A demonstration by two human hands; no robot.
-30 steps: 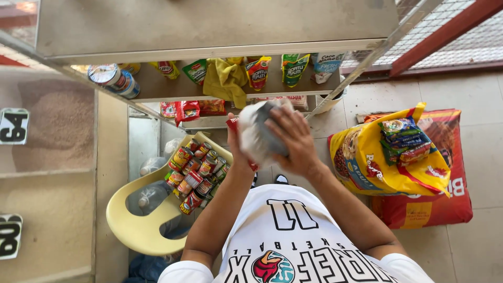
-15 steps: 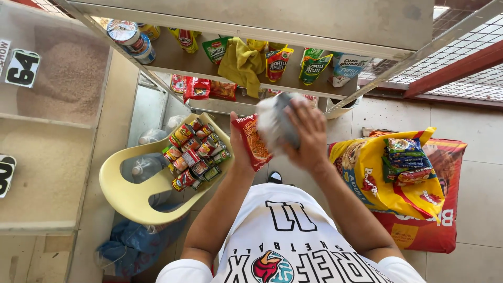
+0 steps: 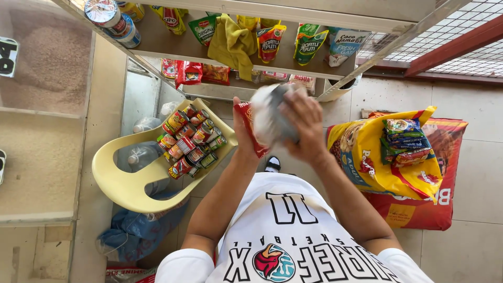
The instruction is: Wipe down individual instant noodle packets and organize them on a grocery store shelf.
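Both hands are up in front of the chest. The left hand (image 3: 242,137) grips a flat red foil packet (image 3: 251,131) by its edge, fingers closed on it. Just beside it, the right hand (image 3: 306,128) wraps over a blurred grey-white cloth (image 3: 272,118), pressing it against the packet's face. Below and to the left hand's outer side sits a pale yellow plastic chair (image 3: 126,183) loaded with small tins (image 3: 188,141). Beyond the right hand, a yellow feed sack (image 3: 367,162) lies on the floor.

Single head cam, looks steeply down over chest at raised hands, close in, floor & shelf (image 3: 157,42) beyond
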